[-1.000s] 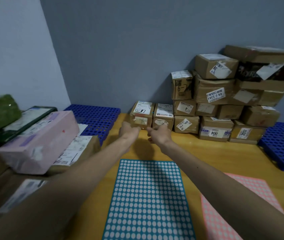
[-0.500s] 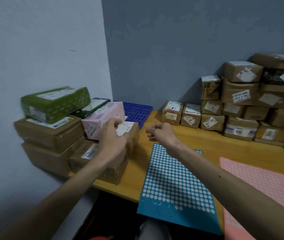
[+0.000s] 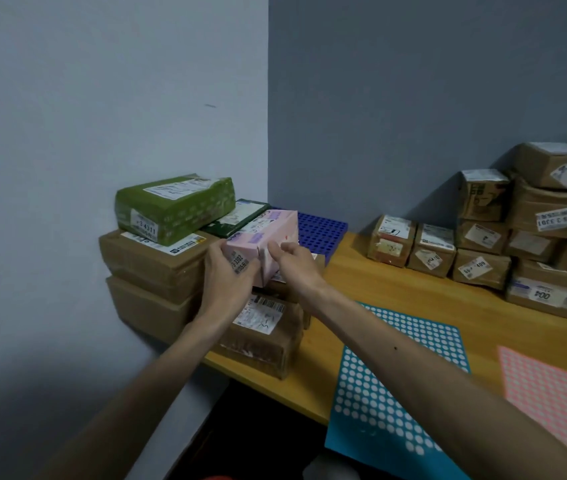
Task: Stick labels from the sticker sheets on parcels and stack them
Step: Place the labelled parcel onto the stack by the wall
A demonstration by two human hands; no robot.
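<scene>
A yellow wooden table (image 3: pixel 413 299) is tucked into a corner where a pale wall meets a grey-blue one. Closest in, a blue sticker sheet (image 3: pixel 396 375) full of white dots is laid flat and hangs over the front edge a bit, and a pink sticker sheet (image 3: pixel 559 393) is laid just to the right of it.

Further in, a pink parcel (image 3: pixel 268 233) is held at the table's left end. Its near end is gripped by the left hand (image 3: pixel 226 271), thumb across the printed label, and its right side is clutched by the curled fingers of the right hand (image 3: pixel 299 263). Whether it's lifted clear of the taped brown box (image 3: pixel 261 334) underneath can't really be told.

To the left, a green parcel (image 3: pixel 174 206) is stacked on two big brown cartons (image 3: pixel 150 261), with a dark flat parcel (image 3: pixel 240 220) wedged beside it. Behind the pink one, a blue perforated mat (image 3: pixel 320 230) is seen. Over at the back right, a heap of labelled cardboard parcels (image 3: pixel 517 244) is piled up against the wall.
</scene>
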